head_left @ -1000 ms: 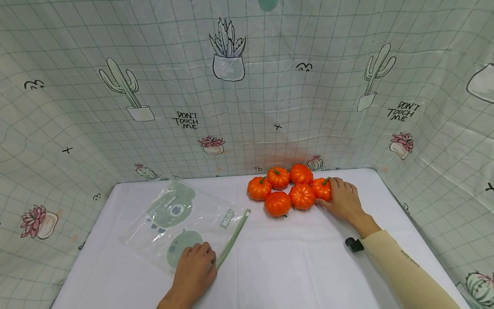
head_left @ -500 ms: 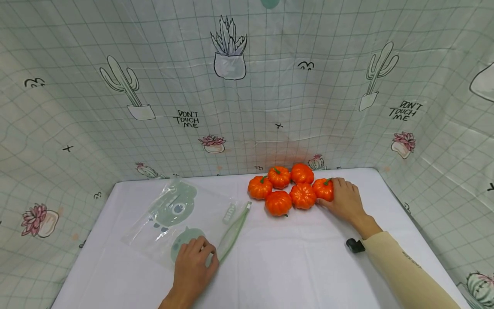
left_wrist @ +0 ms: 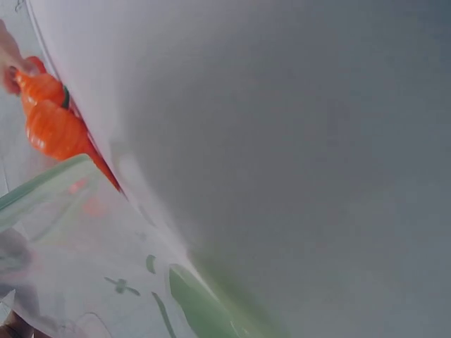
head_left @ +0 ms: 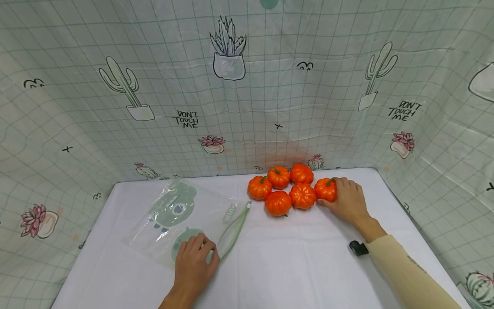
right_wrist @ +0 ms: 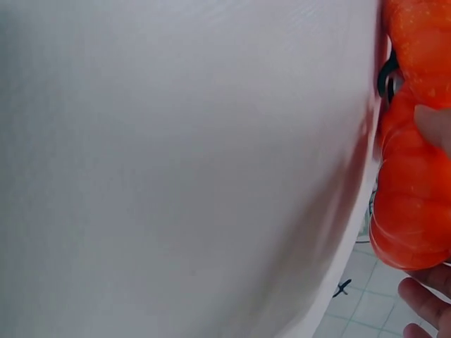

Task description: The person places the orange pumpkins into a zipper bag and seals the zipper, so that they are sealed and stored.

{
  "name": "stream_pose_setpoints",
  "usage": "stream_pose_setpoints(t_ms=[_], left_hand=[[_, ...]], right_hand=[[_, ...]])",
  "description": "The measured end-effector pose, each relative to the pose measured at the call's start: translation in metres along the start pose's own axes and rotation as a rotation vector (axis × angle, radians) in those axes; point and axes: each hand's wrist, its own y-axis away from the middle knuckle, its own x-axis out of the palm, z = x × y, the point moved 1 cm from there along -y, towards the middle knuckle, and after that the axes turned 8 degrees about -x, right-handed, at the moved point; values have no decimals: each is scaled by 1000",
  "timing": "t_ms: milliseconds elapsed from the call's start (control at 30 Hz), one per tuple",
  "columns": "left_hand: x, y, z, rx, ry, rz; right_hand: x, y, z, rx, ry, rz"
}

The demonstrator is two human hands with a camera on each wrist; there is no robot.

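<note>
My left hand [head_left: 194, 262] pinches the green-edged mouth of a clear zip bag [head_left: 216, 221] printed with green cartoon animals. The bag lies flat at the left of the table, its mouth strip bowed apart into a narrow gap. In the left wrist view the green zip edge [left_wrist: 46, 184] stands raised. My right hand [head_left: 347, 201] grips a small orange pumpkin [head_left: 325, 190] with a green stem, at the right end of a cluster. The right wrist view shows the thumb [right_wrist: 435, 128] on one side of this pumpkin and fingertips [right_wrist: 423, 299] under the other.
Several more orange pumpkins [head_left: 278, 203] sit close together left of the held one, near the table's back edge. A black object [head_left: 358, 248] shows beside the right sleeve. Patterned cloth [head_left: 247, 107] surrounds the white table [head_left: 281, 266] at back and sides.
My left hand has lifted the bag's edge slightly, and the mouth strip has parted into a gap. My right hand has shifted its pumpkin slightly right, away from the cluster.
</note>
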Motion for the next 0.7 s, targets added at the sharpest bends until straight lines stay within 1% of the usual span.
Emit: stream_pose_setpoints(t_ms=[167,367,533,700], left_hand=[[1,-4,-2,-15,-3,-3],[2,-8,-4,-36,-10,10],[4,-9,-5,-37,-20,11],[6,-11,-6,-28,-19,3]], right_hand=[[-7,3,2,-3,-1,-24],[-15,10,0,4,32,-54],[-21,15,0,10,33,-80],[-29,20,5,2,39,-107]])
